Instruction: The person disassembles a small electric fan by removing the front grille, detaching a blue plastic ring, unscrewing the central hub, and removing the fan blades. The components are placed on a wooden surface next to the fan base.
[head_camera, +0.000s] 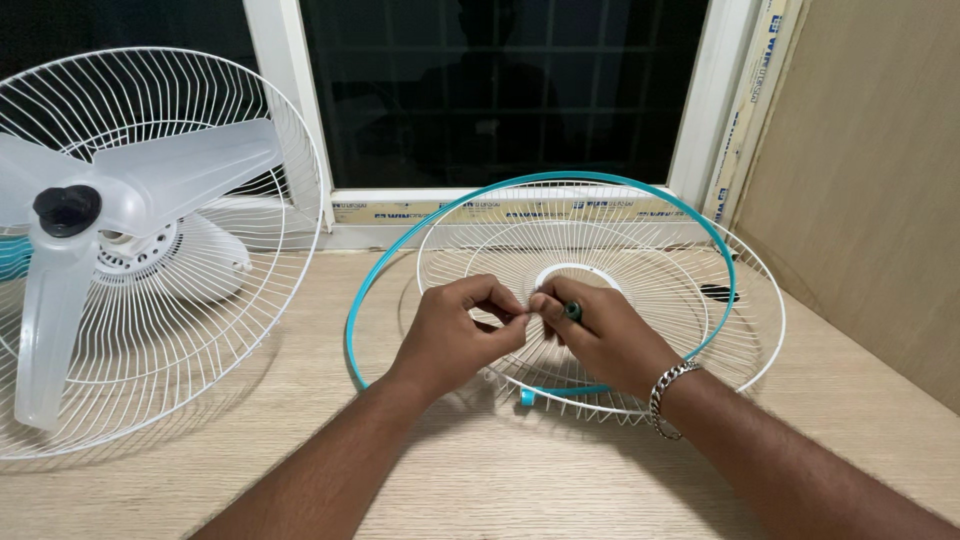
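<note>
Fan guard (640, 250), white wire, lies on the wooden worktop (300, 440) in front of the window (500, 90), its far edge tipped up and its near edge resting on the wood. A teal rim band (400, 235) is partly off it: the band arcs over the far edge and swings wide to the left, clear of the wires, while its loose end sits by the near edge, just below the hands.

Left hand (455, 335) and right hand (600, 335) meet over the near part of the guard, close to its white centre ring (575, 272). The fingers (505, 310) of the left hand are pressed together in a pinch on something too small to identify. The right hand's fingers are curled and closed around a small dark green part (573, 310), seemingly a knob or screw. Both hands hold close together, apparently so that each steadies the other's piece. A metal bracelet (668, 395) is on the right wrist.

Fan body (110, 250) stands at the left of the worktop, well apart, its rear guard and pale blades exposed, with a black cap (67, 208) at the hub. The front side is open.
</note>
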